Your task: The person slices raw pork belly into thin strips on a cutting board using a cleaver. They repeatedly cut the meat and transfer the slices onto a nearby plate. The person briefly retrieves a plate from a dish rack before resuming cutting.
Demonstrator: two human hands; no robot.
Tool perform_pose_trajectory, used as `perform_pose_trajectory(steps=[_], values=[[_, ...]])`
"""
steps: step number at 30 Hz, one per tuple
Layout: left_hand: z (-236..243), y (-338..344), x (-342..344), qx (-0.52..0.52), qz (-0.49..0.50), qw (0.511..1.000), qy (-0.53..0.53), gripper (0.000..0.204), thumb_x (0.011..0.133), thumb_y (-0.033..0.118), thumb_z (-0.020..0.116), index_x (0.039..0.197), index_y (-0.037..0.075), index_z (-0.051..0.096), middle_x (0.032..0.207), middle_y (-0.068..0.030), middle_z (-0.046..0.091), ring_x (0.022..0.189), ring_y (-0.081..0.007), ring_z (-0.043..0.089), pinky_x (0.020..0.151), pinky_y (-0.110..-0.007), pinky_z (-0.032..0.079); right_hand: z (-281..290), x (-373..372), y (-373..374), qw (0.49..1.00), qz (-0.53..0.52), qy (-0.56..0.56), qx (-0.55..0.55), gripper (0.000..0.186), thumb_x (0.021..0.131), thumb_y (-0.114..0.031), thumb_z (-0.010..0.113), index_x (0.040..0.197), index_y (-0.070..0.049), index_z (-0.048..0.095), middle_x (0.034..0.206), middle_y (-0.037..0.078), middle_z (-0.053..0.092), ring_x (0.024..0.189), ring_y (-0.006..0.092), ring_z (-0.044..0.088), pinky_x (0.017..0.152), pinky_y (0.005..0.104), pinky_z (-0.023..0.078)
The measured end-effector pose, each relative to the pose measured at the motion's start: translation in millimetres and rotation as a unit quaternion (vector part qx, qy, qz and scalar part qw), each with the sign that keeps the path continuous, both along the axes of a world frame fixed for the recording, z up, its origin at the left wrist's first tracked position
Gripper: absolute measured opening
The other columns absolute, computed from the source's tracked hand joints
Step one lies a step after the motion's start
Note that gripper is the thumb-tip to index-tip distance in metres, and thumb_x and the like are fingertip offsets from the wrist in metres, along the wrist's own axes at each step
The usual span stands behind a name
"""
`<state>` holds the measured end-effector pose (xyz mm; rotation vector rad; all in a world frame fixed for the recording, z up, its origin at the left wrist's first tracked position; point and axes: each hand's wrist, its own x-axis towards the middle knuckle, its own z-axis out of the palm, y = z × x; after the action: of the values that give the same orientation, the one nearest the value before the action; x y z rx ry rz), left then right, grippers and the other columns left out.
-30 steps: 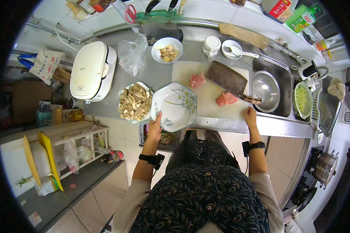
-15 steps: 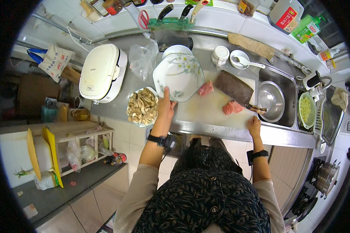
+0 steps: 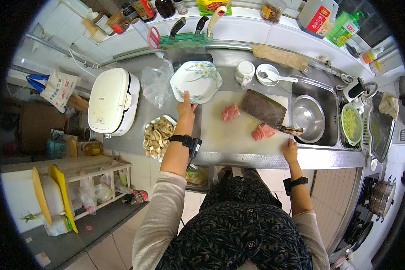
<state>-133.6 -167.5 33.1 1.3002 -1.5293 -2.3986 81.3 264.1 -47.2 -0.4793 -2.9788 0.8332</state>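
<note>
- Left hand (image 3: 185,107), arm outstretched, grips plate (image 3: 196,81) by its near rim, at counter's back beside bag (image 3: 156,83).
- Right hand (image 3: 290,150) rests flat, fingers together, on counter edge (image 3: 274,159), below cleaver (image 3: 267,110).
- Board (image 3: 238,135) mostly bare.

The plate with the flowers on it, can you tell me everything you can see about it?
The plate is white and glossy, ceramic by the look of it, with a wavy, roughly eight-sided rim and a green and yellow flower sprig painted inside. It looks empty. The left hand holds its near edge, thumb on top, at the back of the steel counter, with the plate's face turned toward the camera. A crumpled clear plastic bag lies just to its left. Whether its far edge rests on anything cannot be told.
</note>
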Motion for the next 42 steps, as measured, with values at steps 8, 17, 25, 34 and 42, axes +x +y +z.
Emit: perform_pose_trajectory(steps=[8, 17, 25, 34, 42], values=[[16, -4, -11, -0.069, -0.018, 0.997, 0.02, 0.049, 0.083, 0.04, 0.064, 0.112, 0.003, 0.053, 0.097, -0.0097, 0.059, 0.074, -0.0175, 0.06, 0.054, -0.028, 0.055, 32, -3, -17, 0.998, 0.002, -0.051, 0.026, 0.043, 0.071, -0.014, 0.064, 0.106, 0.006, 0.049, 0.094, 0.025, 0.054, 0.091, 0.0407, 0.05, 0.081, 0.0465, 0.042], [-20, 57, 99, -0.25, -0.189, 0.936, 0.159, 0.029, 0.088, 0.03, 0.059, 0.108, 0.009, 0.053, 0.094, -0.0028, 0.053, 0.085, -0.0115, 0.051, 0.07, -0.023, 0.043, 109, -52, -34, 0.948, 0.172, 0.077, 0.258, 0.031, 0.071, -0.004, 0.059, 0.101, -0.005, 0.052, 0.1, 0.013, 0.054, 0.096, 0.0314, 0.051, 0.083, 0.038, 0.042], [-33, 138, 153, -0.335, -0.554, 0.702, 0.297, 0.055, 0.074, 0.021, 0.071, 0.12, 0.006, 0.045, 0.116, -0.0131, 0.048, 0.102, -0.0265, 0.051, 0.083, -0.036, 0.046, 79, -80, -26, 0.94, 0.247, 0.007, 0.236, 0.031, 0.07, -0.002, 0.058, 0.098, -0.005, 0.049, 0.094, 0.013, 0.056, 0.09, 0.0295, 0.056, 0.075, 0.0382, 0.048], [-31, 187, 152, -0.488, -0.53, 0.653, 0.234, 0.081, 0.063, 0.018, 0.078, 0.131, 0.004, 0.037, 0.128, -0.0194, 0.041, 0.117, -0.0363, 0.04, 0.097, -0.043, 0.038, 161, -59, -1, 0.96, 0.264, 0.092, -0.003, 0.03, 0.07, -0.01, 0.065, 0.097, -0.006, 0.052, 0.088, 0.014, 0.059, 0.076, 0.0323, 0.062, 0.067, 0.0394, 0.05], [-20, 201, 145, -0.559, -0.53, 0.604, 0.205, 0.078, 0.061, 0.014, 0.078, 0.129, 0.007, 0.042, 0.13, -0.0147, 0.044, 0.115, -0.0343, 0.043, 0.096, -0.039, 0.041, 164, -12, 29, 0.949, -0.03, 0.099, -0.299, 0.034, 0.075, -0.02, 0.074, 0.097, 0.0, 0.057, 0.082, 0.01, 0.063, 0.075, 0.0145, 0.06, 0.069, 0.0288, 0.048]])
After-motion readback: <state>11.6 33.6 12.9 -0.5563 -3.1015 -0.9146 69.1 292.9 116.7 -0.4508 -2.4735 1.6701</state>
